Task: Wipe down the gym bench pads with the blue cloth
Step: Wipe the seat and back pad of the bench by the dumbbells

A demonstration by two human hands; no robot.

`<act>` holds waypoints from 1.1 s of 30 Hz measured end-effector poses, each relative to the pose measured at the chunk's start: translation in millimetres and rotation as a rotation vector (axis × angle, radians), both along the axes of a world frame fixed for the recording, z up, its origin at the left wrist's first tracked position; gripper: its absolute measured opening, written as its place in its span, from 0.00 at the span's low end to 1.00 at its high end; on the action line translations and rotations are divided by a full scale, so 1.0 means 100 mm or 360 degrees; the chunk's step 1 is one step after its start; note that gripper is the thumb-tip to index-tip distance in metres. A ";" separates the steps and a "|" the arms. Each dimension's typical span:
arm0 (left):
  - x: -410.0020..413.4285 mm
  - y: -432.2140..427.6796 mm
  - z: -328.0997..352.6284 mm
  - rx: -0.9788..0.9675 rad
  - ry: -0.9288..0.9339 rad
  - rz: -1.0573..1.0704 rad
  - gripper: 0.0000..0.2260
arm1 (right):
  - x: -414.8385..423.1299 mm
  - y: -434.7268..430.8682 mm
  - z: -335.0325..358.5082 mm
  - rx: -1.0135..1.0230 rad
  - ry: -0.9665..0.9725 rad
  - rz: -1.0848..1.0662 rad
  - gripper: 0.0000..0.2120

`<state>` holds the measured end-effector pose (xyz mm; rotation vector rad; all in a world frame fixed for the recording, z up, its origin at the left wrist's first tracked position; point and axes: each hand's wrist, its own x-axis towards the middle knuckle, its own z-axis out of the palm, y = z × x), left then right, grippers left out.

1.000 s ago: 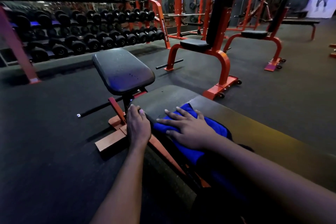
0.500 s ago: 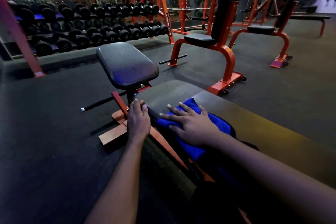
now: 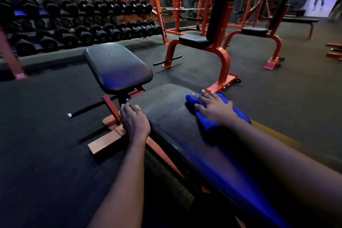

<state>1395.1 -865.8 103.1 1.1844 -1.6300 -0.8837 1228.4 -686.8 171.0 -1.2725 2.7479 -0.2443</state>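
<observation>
My right hand point(image 3: 215, 110) lies palm down on the bright blue folded fabric cloth point(image 3: 208, 127). Its fingers point(image 3: 199, 98) are straight and spread, curling round nothing, and they press the cloth flat against the long black padded bench back point(image 3: 166, 114). The cloth sits under the palm and fingers, shows just past the fingertips, and trails back beneath the wrist. It lies on the right side of the pad, near the rounded far end.

My left hand point(image 3: 134, 122) grips the pad's left edge, with the fingers point(image 3: 127, 107) curled over the side and the thumb resting on top. A stretch of bare, dusty pad surface lies between the two sets of fingers. On that stretch, only the left hand lies in the cloth's way.

Just beyond the left fingertips is the smaller black rounded seat pad point(image 3: 116, 66), tilted and separated from the long pad by a gap. Below those fingers the orange steel bench frame point(image 3: 105, 140) rests on the dark rubber floor point(image 3: 46, 135), and a thin black rod point(image 3: 88, 109) sticks out to the left.

Beyond the right fingertips stands an orange-framed upright chair bench with black cushions point(image 3: 220, 24), its foot near the cloth but down on the floor. A second orange upright bench point(image 3: 259, 31) stands further right. Well beyond the left fingers is a long rack of black dumbbells point(image 3: 74, 24).
</observation>
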 end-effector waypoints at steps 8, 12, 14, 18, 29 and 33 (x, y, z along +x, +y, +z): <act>-0.03 -0.05 -0.11 0.0051 0.0034 -0.0042 0.22 | 0.06 0.34 -0.08 0.0052 0.0059 0.0141 0.24; -0.04 -0.06 -0.09 0.0037 0.0017 -0.0043 0.22 | -0.23 -0.18 -0.02 0.0041 -0.0010 -0.0062 0.25; -0.03 -0.05 -0.09 0.0037 -0.0008 -0.0036 0.22 | -0.20 -0.24 -0.04 0.0060 0.0034 -0.0081 0.26; -0.02 -0.04 -0.09 0.0022 -0.0020 -0.0036 0.22 | 0.48 0.14 -0.10 0.0074 0.0191 0.0317 0.27; 0.01 -0.01 -0.05 0.0029 -0.0135 -0.0035 0.23 | -0.32 0.11 0.05 0.0027 -0.0089 -0.0025 0.25; 0.01 -0.01 -0.06 0.0028 -0.0130 -0.0039 0.23 | 0.34 0.11 -0.03 0.0033 0.0177 0.0371 0.25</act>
